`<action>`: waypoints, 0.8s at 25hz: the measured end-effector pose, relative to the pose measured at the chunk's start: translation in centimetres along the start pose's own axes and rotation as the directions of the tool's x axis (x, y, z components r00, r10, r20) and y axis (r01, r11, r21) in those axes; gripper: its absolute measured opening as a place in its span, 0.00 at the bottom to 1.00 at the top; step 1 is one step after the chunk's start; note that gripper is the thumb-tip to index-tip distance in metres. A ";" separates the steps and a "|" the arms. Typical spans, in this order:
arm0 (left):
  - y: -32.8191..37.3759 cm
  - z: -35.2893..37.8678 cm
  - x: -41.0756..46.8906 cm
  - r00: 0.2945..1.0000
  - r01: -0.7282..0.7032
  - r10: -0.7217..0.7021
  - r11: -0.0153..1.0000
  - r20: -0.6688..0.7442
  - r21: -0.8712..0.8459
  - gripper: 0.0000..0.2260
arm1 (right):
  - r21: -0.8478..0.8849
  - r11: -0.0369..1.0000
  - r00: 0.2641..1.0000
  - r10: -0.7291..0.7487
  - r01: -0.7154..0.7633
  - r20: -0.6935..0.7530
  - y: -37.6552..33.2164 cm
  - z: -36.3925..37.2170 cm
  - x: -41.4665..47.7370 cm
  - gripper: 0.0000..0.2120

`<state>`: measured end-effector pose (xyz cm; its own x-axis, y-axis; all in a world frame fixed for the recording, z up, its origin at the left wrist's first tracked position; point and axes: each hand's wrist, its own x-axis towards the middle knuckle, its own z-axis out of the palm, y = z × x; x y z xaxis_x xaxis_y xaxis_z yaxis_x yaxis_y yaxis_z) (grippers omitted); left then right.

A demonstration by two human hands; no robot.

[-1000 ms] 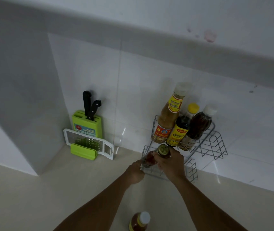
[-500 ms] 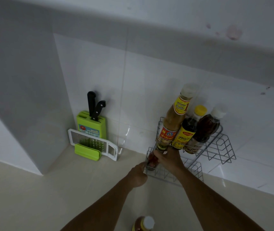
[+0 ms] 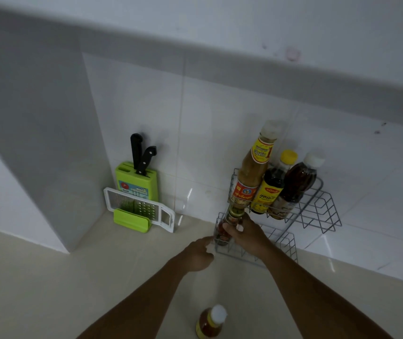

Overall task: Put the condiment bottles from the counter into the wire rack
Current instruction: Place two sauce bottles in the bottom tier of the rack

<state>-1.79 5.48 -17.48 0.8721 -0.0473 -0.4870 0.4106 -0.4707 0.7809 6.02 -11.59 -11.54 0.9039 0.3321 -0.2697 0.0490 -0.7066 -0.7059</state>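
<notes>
A two-tier wire rack [image 3: 317,214] stands on the counter against the tiled wall. Its upper tier holds three bottles: a tall tan sauce bottle [image 3: 251,172], a dark bottle with a yellow cap [image 3: 275,184] and a dark bottle with a white cap [image 3: 298,182]. My right hand [image 3: 249,234] grips a small red-labelled bottle with a gold lid [image 3: 227,222], set in the left end of the lower tier. My left hand [image 3: 199,253] rests at the rack's front left corner, fingers curled. An orange sauce bottle with a white cap [image 3: 211,322] stands on the counter near me.
A green knife block with two black-handled knives [image 3: 136,177] stands in the corner to the left. A white grater [image 3: 139,207] leans in front of it. A grey wall column [image 3: 36,143] juts out at the left. The beige counter [image 3: 73,289] spreads in front.
My right hand has pushed the small bottle further down into the lower tier, under the upper shelf. My left hand has stayed at the rack's corner.
</notes>
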 end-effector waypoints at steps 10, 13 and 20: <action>-3.3 -2.1 -8.1 0.991 -0.109 0.093 0.977 0.091 0.182 0.23 | 0.001 0.991 0.963 -0.129 0.132 0.235 -2.6 1.3 -16.0 0.20; -4.0 -1.7 -10.0 0.986 -0.144 0.122 0.967 0.116 0.208 0.23 | -0.180 0.954 0.944 -0.188 0.241 0.270 -0.7 3.7 -18.4 0.25; -2.8 -0.2 -13.5 0.961 -0.247 0.198 0.930 0.195 0.272 0.30 | -0.178 0.957 0.972 -0.235 0.229 -0.016 0.0 4.7 -19.8 0.13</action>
<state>-14.64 7.59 -13.00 0.8673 -0.3103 -0.3893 0.0940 -0.6658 0.7402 -13.90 -15.20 -9.30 0.8737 0.4788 -0.0856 0.3291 -0.7114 -0.6209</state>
